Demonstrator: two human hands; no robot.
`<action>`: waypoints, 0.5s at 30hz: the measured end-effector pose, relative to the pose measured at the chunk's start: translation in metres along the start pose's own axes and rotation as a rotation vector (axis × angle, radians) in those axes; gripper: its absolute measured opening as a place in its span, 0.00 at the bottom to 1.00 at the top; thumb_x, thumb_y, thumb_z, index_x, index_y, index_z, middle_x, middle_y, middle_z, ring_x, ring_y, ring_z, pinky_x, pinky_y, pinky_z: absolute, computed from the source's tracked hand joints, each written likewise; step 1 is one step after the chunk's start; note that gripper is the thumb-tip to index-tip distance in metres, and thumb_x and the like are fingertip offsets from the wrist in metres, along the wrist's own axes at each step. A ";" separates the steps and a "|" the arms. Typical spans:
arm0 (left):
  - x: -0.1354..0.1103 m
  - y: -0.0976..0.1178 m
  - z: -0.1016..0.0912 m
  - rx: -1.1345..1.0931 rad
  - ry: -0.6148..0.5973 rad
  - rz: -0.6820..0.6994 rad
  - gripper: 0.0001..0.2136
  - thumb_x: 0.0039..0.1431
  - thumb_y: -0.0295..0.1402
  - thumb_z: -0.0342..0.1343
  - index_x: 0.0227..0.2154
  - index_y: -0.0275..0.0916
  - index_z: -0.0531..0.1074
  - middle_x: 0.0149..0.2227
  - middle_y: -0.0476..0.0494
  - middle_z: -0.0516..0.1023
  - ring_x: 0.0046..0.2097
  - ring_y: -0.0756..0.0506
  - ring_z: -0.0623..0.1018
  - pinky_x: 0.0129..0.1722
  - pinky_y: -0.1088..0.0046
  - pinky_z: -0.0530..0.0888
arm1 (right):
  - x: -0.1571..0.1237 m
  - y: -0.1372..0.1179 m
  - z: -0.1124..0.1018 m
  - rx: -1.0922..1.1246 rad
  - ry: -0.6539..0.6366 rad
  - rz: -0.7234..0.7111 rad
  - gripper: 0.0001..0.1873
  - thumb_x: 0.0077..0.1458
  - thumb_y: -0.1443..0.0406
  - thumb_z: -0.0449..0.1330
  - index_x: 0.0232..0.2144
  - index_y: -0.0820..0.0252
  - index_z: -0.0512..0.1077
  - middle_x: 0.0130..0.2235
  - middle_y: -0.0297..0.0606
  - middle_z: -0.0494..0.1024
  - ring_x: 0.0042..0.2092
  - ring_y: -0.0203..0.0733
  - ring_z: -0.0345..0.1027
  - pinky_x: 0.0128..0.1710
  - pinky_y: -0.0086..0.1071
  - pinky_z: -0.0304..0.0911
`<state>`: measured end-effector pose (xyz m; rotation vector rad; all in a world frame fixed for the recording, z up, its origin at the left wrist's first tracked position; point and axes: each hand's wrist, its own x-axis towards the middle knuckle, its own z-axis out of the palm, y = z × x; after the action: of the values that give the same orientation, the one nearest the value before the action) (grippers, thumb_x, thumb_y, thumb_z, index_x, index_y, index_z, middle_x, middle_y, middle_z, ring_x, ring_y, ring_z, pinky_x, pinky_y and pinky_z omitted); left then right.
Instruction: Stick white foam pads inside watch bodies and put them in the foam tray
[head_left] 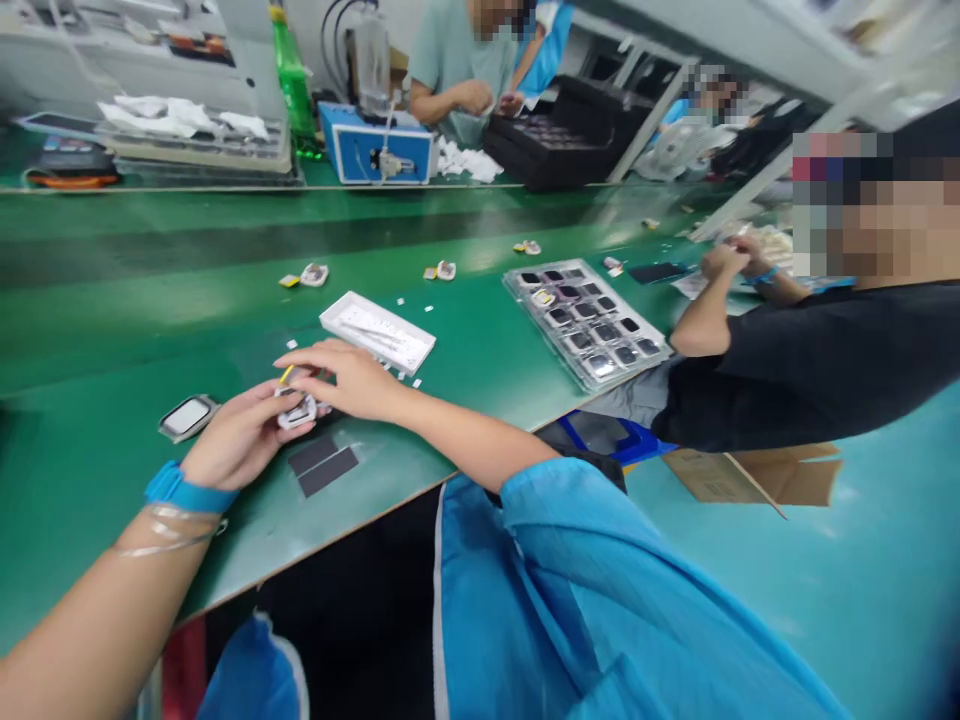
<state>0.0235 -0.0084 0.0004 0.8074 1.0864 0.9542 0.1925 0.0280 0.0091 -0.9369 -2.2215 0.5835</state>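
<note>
My left hand (244, 432) is closed round a small white and grey watch-like casing (298, 412), held just above the green table (112, 330). My right hand (341, 377) lies over the same casing with its fingers stretched out, and a small yellow tab (286, 374) pokes up between the two hands. Two dark rectangular pads (324, 464) lie on the table right below the hands. A square casing with a pale face (187, 417) rests to the left of my left hand. A blue band (187, 492) circles my left wrist.
A white tray (377, 331) with thin tools lies just beyond my hands. A clear tray of dark square parts (589, 322) sits to the right. Small parts (313, 274) are scattered further out. A person in black sits at my right, another works at the back beside a blue machine (379, 145).
</note>
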 end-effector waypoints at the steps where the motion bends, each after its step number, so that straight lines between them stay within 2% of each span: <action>1: 0.000 -0.001 0.000 -0.001 -0.017 -0.004 0.11 0.40 0.33 0.72 0.29 0.40 0.80 0.31 0.44 0.82 0.33 0.45 0.82 0.29 0.77 0.81 | 0.001 0.001 0.000 0.014 0.015 0.024 0.15 0.62 0.66 0.58 0.51 0.55 0.74 0.49 0.30 0.81 0.50 0.35 0.73 0.53 0.26 0.67; 4: -0.002 0.001 0.000 -0.026 0.006 -0.041 0.07 0.46 0.28 0.67 0.29 0.34 0.76 0.33 0.39 0.82 0.34 0.45 0.83 0.29 0.77 0.80 | 0.001 0.003 -0.008 0.073 0.115 0.137 0.18 0.60 0.67 0.59 0.52 0.56 0.72 0.52 0.38 0.78 0.49 0.39 0.73 0.47 0.31 0.71; 6: -0.003 0.004 -0.004 -0.077 0.029 -0.077 0.06 0.47 0.25 0.64 0.30 0.33 0.76 0.34 0.37 0.82 0.34 0.44 0.83 0.29 0.75 0.80 | -0.004 0.004 -0.018 0.083 0.155 0.188 0.11 0.59 0.67 0.59 0.45 0.60 0.75 0.47 0.39 0.80 0.46 0.40 0.73 0.45 0.33 0.71; 7: -0.004 0.006 -0.006 -0.100 0.014 -0.100 0.05 0.48 0.24 0.63 0.30 0.33 0.75 0.34 0.36 0.82 0.34 0.44 0.83 0.29 0.73 0.81 | -0.010 0.004 -0.021 0.092 0.107 0.189 0.07 0.59 0.67 0.59 0.39 0.61 0.77 0.42 0.38 0.80 0.43 0.39 0.73 0.45 0.34 0.70; 9: -0.005 0.010 -0.010 -0.130 -0.071 -0.152 0.05 0.48 0.23 0.63 0.30 0.32 0.76 0.34 0.35 0.82 0.34 0.42 0.83 0.33 0.66 0.82 | -0.026 0.000 -0.024 0.100 -0.094 0.175 0.04 0.56 0.69 0.61 0.30 0.61 0.77 0.35 0.35 0.80 0.38 0.39 0.73 0.43 0.34 0.69; 11: -0.007 0.012 -0.013 -0.124 -0.175 -0.193 0.05 0.48 0.23 0.64 0.30 0.32 0.76 0.34 0.34 0.82 0.36 0.39 0.83 0.38 0.57 0.82 | -0.045 -0.008 -0.017 0.041 -0.237 0.165 0.03 0.54 0.70 0.63 0.29 0.61 0.77 0.35 0.37 0.79 0.39 0.40 0.73 0.45 0.36 0.69; 12: -0.008 0.013 -0.014 -0.109 -0.210 -0.209 0.06 0.48 0.23 0.64 0.30 0.32 0.76 0.34 0.33 0.82 0.37 0.37 0.83 0.40 0.53 0.82 | -0.054 -0.012 -0.011 -0.009 -0.250 0.169 0.03 0.54 0.71 0.63 0.31 0.61 0.78 0.38 0.39 0.79 0.41 0.42 0.73 0.46 0.38 0.69; 15: -0.008 0.012 -0.015 -0.057 -0.225 -0.234 0.06 0.47 0.23 0.66 0.30 0.32 0.75 0.35 0.32 0.82 0.38 0.36 0.83 0.41 0.48 0.81 | -0.069 -0.019 0.009 -0.148 -0.153 0.179 0.06 0.54 0.70 0.64 0.36 0.61 0.78 0.44 0.44 0.77 0.46 0.46 0.71 0.52 0.43 0.67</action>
<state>0.0053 -0.0103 0.0096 0.7046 0.9303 0.6772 0.2136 -0.0373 -0.0125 -1.2129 -2.3578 0.5956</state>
